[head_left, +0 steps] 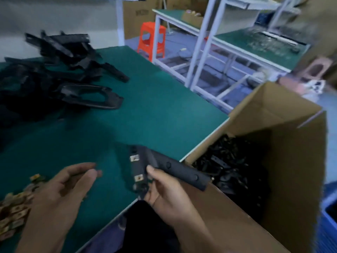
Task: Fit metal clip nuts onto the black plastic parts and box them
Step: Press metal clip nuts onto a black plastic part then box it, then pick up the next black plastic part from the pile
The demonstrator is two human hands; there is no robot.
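Observation:
My right hand (164, 190) grips a black plastic part (175, 168) near the table's right edge, thumb on top. Two metal clip nuts (134, 158) sit on the part's left flange. The part's long end reaches over the open cardboard box (291, 161), which holds several black parts (231, 165). My left hand (60, 190) hovers over the green table (155, 110) with loosely curled fingers, holding nothing. A heap of loose clip nuts (14, 212) lies at the lower left beside it. A pile of black plastic parts (54, 73) lies at the far left.
White-framed workbenches (209, 52) with green tops stand beyond the table, with an orange plastic stool (151, 39) between them. A blue crate (330, 216) sits at the right edge past the box.

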